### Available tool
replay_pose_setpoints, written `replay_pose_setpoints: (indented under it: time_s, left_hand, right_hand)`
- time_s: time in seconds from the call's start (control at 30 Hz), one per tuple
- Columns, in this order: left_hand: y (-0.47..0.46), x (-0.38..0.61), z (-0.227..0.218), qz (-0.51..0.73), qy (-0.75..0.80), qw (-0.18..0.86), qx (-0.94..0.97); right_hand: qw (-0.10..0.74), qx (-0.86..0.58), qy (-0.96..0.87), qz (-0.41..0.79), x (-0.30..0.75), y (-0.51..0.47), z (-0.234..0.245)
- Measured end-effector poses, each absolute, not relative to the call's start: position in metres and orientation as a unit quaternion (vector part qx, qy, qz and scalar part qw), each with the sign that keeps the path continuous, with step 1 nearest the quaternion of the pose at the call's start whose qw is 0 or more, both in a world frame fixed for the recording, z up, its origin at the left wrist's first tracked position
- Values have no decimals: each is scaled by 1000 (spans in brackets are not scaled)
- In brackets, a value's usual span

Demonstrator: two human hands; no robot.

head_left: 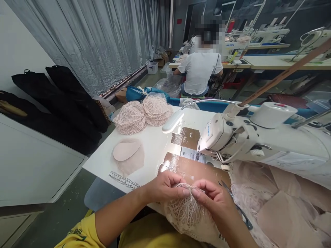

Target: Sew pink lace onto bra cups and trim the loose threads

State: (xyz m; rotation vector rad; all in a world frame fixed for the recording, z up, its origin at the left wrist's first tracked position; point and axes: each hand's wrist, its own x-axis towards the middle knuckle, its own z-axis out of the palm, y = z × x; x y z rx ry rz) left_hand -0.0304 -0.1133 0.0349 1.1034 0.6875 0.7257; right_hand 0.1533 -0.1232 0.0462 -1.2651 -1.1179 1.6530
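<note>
Hands [165, 188] are pinching rounded beige lace fabric [184, 210], lower centre, apparently aligning edges, the next move seemingly requiring steadiness.

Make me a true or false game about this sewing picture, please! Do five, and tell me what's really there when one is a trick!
1. The left hand and right hand both pinch the lacy piece. True.

2. The left hand holds the scissors. False: they lie beside the right hand, and neither hand holds them.

3. Two stacks of lacy pieces sit on the white table. True.

4. The nearest sewing machine is bright red. False: it is mostly white.

5. The smooth pale cup sits on top of a lacy stack. False: it lies apart from the stacks, nearer the left arm.
</note>
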Motion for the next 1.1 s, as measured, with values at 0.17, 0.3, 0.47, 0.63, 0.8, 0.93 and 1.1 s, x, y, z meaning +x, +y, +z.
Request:
replay_pose_setpoints:
  time_s: [0.17, 0.3, 0.47, 0.63, 0.8, 0.93, 1.1]
  left_hand:
    - [-114, -20, 25, 400, 333, 777, 354]
    - [-100, -57, 50, 496, 421, 686, 326]
    - [-70, -89, 83, 487, 584, 311, 569]
    - [-47, -18, 41, 128, 511, -14, 850]
    - [-59, 40, 3, 42, 466, -21, 883]
    - [-66, 33, 16, 24, 432, 5, 902]
    - [-52, 6, 33, 109, 383, 103, 912]
  right_hand:
    - [384, -468, -344, 718, 152, -120, 48]
    - [418, -526, -379, 637, 176, -113, 49]
    - [397, -598, -495, 490, 211, -109, 44]
    - [283, -568, -682, 364, 209, -96, 41]
    - [200, -534, -785, 243, 193, -76, 24]
    - [160, -525, -826, 128, 184, -74, 3]
    - [128, -523, -843, 1, 182, -81, -17]
